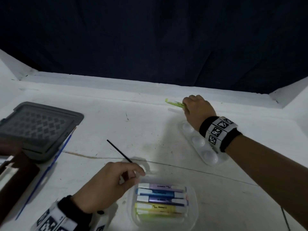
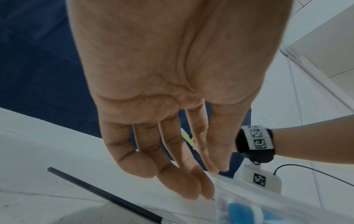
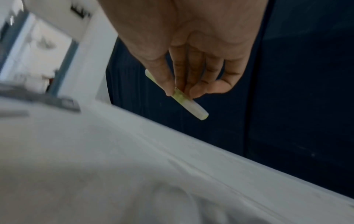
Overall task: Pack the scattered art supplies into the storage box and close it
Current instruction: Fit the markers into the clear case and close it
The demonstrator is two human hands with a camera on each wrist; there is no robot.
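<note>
Right now the green highlighter is pinched between the thumb and fingertips of the right hand, lifted off the white table near its far edge, with the dark curtain behind it. In the right wrist view the highlighter slants down from the fingers, one pale end sticking out below the grip and the other showing above the thumb; the hand's fingers are curled round its middle.

Just beneath that wrist, toward the person, lies a white paint palette with round wells, flat on the table. Further back toward the person, a clear plastic case holds several highlighters lying side by side: purple, blue, a darker blue, yellow and green.

The left hand hovers at the far left corner of that case, fingers loosely bent and holding nothing; the left wrist view shows the palm open with the fingers relaxed, their tips near the case's edge. A thin black brush lies on the table just beyond those fingers, slanting away from them.

Well off to the left of both grips sits the grey storage box with a patterned top. A blue pencil lies diagonally along its near side, beside a dark brown case at the left edge of the head view.
</note>
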